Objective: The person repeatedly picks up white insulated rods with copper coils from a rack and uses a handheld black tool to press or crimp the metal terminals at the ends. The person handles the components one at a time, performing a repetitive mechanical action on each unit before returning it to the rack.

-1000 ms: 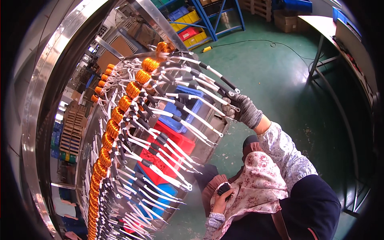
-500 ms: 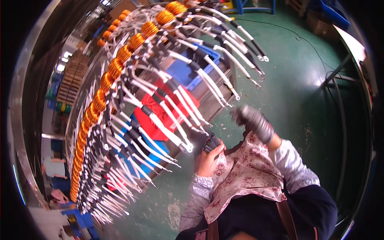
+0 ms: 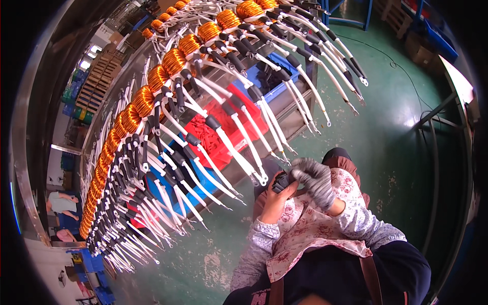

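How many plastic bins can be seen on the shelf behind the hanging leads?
3: a red bin in the middle, a blue bin up and to its right, and another blue bin lower left. The leads may hide more.

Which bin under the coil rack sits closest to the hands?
The red bin, directly above the hands; the blue bin lies farther up the rack toward the picture's top.

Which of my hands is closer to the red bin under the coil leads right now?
Left. The bare left hand, gripping a small black object, sits just below-right of the red bin. The gloved right hand is farther right, touching the same object.
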Demonstrator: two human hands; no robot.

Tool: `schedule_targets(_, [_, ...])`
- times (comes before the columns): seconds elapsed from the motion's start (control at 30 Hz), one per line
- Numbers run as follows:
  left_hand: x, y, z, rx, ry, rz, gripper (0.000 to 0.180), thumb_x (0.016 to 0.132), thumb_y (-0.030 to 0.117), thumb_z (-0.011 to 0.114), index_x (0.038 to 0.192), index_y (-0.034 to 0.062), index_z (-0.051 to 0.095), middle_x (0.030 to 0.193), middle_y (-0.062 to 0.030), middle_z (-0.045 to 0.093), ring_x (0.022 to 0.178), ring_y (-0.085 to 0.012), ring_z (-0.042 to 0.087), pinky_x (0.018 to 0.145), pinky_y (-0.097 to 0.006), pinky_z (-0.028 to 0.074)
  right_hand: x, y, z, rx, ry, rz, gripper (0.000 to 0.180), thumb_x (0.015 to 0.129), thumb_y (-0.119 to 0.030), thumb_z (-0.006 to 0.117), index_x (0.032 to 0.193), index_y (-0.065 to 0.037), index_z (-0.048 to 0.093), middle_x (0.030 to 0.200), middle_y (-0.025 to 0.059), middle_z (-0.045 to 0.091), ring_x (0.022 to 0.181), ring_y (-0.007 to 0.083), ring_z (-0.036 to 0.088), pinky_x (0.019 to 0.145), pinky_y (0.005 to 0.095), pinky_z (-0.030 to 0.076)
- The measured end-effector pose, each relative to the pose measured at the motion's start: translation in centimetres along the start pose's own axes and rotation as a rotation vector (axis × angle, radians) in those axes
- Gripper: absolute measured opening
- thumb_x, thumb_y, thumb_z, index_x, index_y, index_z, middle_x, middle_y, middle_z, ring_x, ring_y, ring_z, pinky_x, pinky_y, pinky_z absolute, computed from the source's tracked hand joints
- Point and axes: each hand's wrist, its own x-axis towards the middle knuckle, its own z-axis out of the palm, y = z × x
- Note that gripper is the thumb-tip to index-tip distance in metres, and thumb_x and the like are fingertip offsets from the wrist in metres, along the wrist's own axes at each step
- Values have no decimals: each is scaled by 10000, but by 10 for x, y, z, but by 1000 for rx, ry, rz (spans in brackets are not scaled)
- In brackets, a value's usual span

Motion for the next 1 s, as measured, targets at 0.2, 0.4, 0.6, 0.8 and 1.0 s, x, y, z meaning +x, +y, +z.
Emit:
schedule_targets(0.2, [-9, 0, 3, -167, -57, -81, 119, 818, 57, 635, 850, 50, 521, 707, -24, 530, 593, -96, 498, 521, -219, 366, 36, -29, -50, 677, -29, 174, 205, 907, -269, 549, 1013, -102, 492, 895, 30, 567, 668, 139, 555, 573, 244, 460])
schedule_targets(0.4, [-28, -38, -15, -2, 3, -200, 105, 821, 128, 649, 844, 71, 564, 730, 2, 560, 660, -81, 539, 608, -217, 416, 41, -46, -93, 460, 136, 29, 356, 942, -346, 481, 1057, -13, 534, 667, -64, 362, 543, 24, 324, 475, 166, 288])
schedule_targets(0.6, [-34, -65, -24, 38, 9, -195, 104, 823, 152, 643, 855, 75, 580, 745, 11, 582, 673, -75, 550, 632, -210, 420, 38, -70, -98, 309, 194, 37, 356, 935, -329, 505, 981, 20, 560, 617, -86, 325, 507, 13, 286, 462, 170, 258])
schedule_targets(0.8, [-29, -59, -14, 131, -17, -199, 114, 818, 152, 647, 861, 88, 563, 730, 28, 553, 663, -63, 533, 616, -208, 410, 37, -84, -99, 299, 198, 62, 298, 925, -271, 527, 958, 22, 571, 596, -87, 332, 492, 12, 300, 433, 172, 252])
schedule_targets(1.0, [-32, -68, -20, 102, 18, -199, 169, 806, 150, 667, 921, 81, 564, 767, 31, 555, 697, -59, 542, 631, -210, 436, 39, -79, -103, 335, 160, 99, 314, 932, -290, 500, 1008, 3, 584, 616, -79, 339, 489, 23, 304, 437, 179, 246])
